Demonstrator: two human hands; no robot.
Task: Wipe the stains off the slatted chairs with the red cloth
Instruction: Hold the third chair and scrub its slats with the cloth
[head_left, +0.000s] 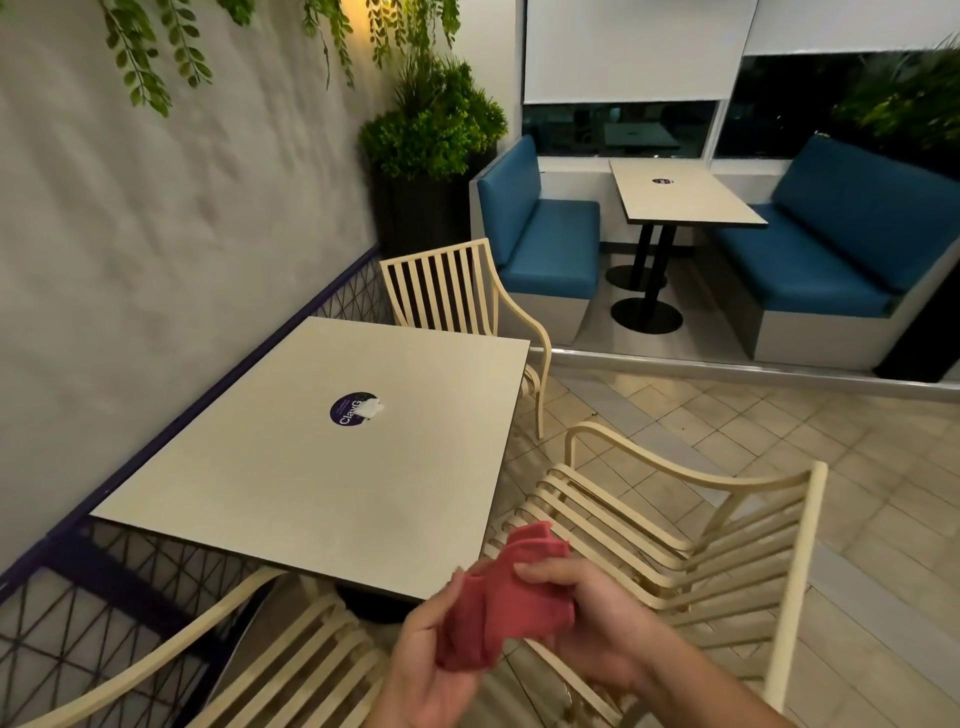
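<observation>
Cream tabletop (291, 483) up-left of left grip (431, 670). Cream slatted chairs: near chair (675, 545) behind/right of right grip (602, 623), second chair (291, 670) left of left grip. Crumpled red cloth (511, 608) btw both grips, fingers curled, pinching it. Purple sticker (349, 411) reads "ClavG".

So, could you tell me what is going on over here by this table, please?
A person is holding a crumpled red cloth in both hands. The left hand grips it from below and the right hand curls over its far side. The cloth is in the air, above the near chair, and touches no slat. Two more cream slatted chairs, the lower-left chair and the far chair, stand at the table. No wiping has begun yet.
</observation>
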